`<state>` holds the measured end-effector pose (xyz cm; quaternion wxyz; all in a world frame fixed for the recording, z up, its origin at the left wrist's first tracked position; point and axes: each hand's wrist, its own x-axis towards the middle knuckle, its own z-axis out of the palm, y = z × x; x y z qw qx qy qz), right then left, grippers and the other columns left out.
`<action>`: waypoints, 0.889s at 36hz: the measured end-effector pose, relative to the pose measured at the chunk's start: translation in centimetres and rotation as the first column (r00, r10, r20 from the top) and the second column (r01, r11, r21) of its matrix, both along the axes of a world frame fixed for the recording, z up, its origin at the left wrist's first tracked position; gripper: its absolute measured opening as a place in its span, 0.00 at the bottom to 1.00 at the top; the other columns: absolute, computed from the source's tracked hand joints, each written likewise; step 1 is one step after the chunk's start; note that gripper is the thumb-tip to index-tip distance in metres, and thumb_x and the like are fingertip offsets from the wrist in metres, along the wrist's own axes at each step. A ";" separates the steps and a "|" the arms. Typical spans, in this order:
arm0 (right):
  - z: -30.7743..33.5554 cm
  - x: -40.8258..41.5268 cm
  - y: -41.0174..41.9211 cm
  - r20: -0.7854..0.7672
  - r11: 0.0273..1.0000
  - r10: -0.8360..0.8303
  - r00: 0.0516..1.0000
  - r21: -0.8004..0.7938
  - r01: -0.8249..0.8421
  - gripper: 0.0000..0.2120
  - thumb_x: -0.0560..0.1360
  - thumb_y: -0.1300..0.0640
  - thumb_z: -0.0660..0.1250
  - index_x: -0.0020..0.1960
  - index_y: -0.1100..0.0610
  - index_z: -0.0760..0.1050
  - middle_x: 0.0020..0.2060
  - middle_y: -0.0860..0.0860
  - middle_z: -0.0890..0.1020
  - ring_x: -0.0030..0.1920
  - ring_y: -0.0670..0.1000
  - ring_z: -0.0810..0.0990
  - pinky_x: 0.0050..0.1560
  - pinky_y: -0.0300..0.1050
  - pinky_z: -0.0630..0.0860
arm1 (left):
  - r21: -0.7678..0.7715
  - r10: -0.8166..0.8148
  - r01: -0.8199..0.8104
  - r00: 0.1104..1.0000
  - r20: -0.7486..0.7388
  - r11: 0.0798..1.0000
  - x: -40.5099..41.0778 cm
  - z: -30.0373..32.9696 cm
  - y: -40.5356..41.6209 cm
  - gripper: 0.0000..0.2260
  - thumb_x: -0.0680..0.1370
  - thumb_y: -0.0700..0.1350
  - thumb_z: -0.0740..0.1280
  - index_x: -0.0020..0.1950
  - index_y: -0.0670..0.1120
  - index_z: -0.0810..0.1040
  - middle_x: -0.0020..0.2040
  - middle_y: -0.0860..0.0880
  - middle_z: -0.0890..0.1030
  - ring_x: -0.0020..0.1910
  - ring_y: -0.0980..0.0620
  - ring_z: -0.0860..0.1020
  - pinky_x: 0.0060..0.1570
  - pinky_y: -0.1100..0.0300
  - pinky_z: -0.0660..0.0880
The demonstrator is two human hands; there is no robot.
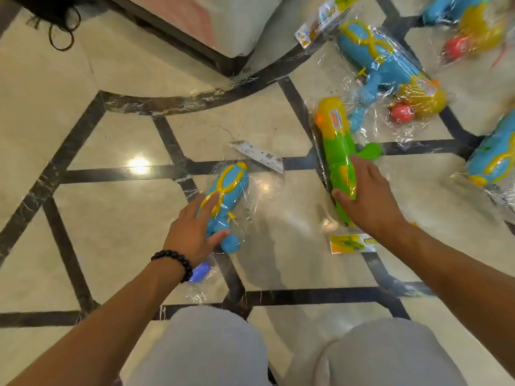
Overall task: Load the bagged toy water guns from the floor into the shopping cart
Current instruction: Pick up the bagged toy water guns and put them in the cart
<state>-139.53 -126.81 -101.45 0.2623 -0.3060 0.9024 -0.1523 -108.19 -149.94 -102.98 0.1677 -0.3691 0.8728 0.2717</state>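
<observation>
A small blue and yellow bagged water gun (pixel 227 195) lies on the marble floor in the middle. My left hand (pixel 195 231) spreads over its lower half, fingers and thumb on either side, touching the bag. To the right lies a green and yellow bagged water gun (pixel 335 143). My right hand (pixel 367 196) grips its lower body, thumb curled round one side and fingers over the top. A larger blue and yellow bagged gun (pixel 387 68) lies further back on the right. No shopping cart is in view.
Two more bagged guns sit at the top right corner (pixel 473 26) and the right edge (pixel 496 160). A pale block with a dark base (pixel 223 34) stands at the back. My knees in grey trousers (pixel 211 346) fill the bottom.
</observation>
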 end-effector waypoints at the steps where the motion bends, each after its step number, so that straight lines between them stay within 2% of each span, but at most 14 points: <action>1: -1.6 -0.4 0.1 -0.015 1.000 -0.004 1.000 -0.005 0.004 0.39 0.77 0.44 0.70 0.81 0.53 0.56 0.77 0.58 0.64 0.73 0.66 0.68 0.70 0.63 0.70 | -0.016 0.005 -0.005 1.000 0.007 1.000 0.1 -1.6 -0.2 0.39 0.76 0.65 0.69 0.82 0.60 0.53 0.82 0.49 0.57 0.77 0.43 0.63 0.73 0.44 0.66; 5: -6.8 -1.3 0.3 -0.066 0.999 -0.035 0.997 0.031 0.037 0.42 0.77 0.44 0.71 0.83 0.50 0.52 0.80 0.57 0.58 0.75 0.68 0.63 0.70 0.68 0.69 | -0.062 0.001 0.001 1.000 0.030 0.998 0.7 -6.3 -0.6 0.41 0.76 0.66 0.68 0.81 0.63 0.47 0.83 0.48 0.52 0.79 0.41 0.60 0.74 0.43 0.64; 8: -9.0 -1.6 0.2 -0.112 0.998 -0.045 0.993 0.039 0.050 0.44 0.76 0.43 0.72 0.83 0.49 0.50 0.81 0.58 0.56 0.77 0.68 0.61 0.71 0.69 0.68 | -0.080 0.000 0.000 1.000 -0.004 0.997 0.8 -8.1 -0.7 0.44 0.75 0.67 0.68 0.81 0.66 0.43 0.83 0.48 0.53 0.77 0.40 0.62 0.72 0.43 0.67; 12: -10.4 -1.6 0.1 -0.143 0.995 -0.069 0.987 0.057 0.078 0.49 0.75 0.43 0.74 0.84 0.46 0.45 0.82 0.59 0.54 0.77 0.68 0.60 0.71 0.69 0.66 | -0.099 -0.014 0.012 1.000 -0.016 0.995 0.9 -9.2 -0.3 0.45 0.74 0.68 0.68 0.81 0.68 0.41 0.82 0.47 0.54 0.72 0.36 0.67 0.64 0.39 0.74; 17: -10.8 -1.3 -0.1 -0.176 0.994 -0.071 0.982 0.074 0.085 0.53 0.74 0.44 0.77 0.83 0.42 0.41 0.82 0.60 0.52 0.76 0.70 0.61 0.70 0.69 0.67 | -0.142 0.022 -0.018 0.999 0.026 0.990 0.3 -9.7 0.6 0.50 0.71 0.69 0.70 0.79 0.70 0.37 0.81 0.45 0.56 0.69 0.35 0.70 0.61 0.37 0.76; 20: -10.9 -1.1 -0.2 -0.227 0.992 -0.048 0.973 0.104 0.074 0.54 0.74 0.45 0.77 0.83 0.41 0.40 0.81 0.63 0.54 0.74 0.72 0.63 0.67 0.70 0.69 | -0.146 0.028 -0.023 0.999 0.029 0.989 0.1 -9.7 0.5 0.50 0.70 0.72 0.69 0.78 0.71 0.35 0.77 0.44 0.62 0.65 0.37 0.73 0.58 0.40 0.78; 23: -11.0 -1.1 -0.3 -0.257 0.991 -0.048 0.965 0.109 0.078 0.54 0.74 0.45 0.76 0.83 0.40 0.39 0.80 0.63 0.56 0.73 0.73 0.64 0.65 0.71 0.71 | -0.167 0.016 -0.014 1.000 0.013 0.986 -0.1 -9.9 0.4 0.47 0.71 0.74 0.64 0.78 0.71 0.35 0.67 0.43 0.69 0.57 0.40 0.76 0.51 0.44 0.81; 27: -11.0 -0.8 -0.5 -0.263 0.991 -0.071 0.962 0.096 0.099 0.53 0.74 0.48 0.76 0.83 0.39 0.40 0.80 0.62 0.56 0.73 0.73 0.64 0.62 0.73 0.72 | -0.204 0.043 -0.037 0.999 0.025 0.978 -0.6 -10.1 0.4 0.45 0.72 0.75 0.63 0.77 0.72 0.34 0.61 0.43 0.71 0.53 0.41 0.77 0.47 0.46 0.81; 32: -10.5 -0.6 -0.7 -0.258 0.990 -0.067 0.964 0.104 0.096 0.53 0.74 0.51 0.76 0.83 0.39 0.39 0.80 0.60 0.56 0.71 0.73 0.66 0.60 0.70 0.75 | -0.205 0.067 -0.058 0.997 0.039 0.977 -0.8 -10.3 0.2 0.46 0.72 0.73 0.65 0.76 0.73 0.33 0.58 0.44 0.71 0.50 0.42 0.77 0.44 0.49 0.80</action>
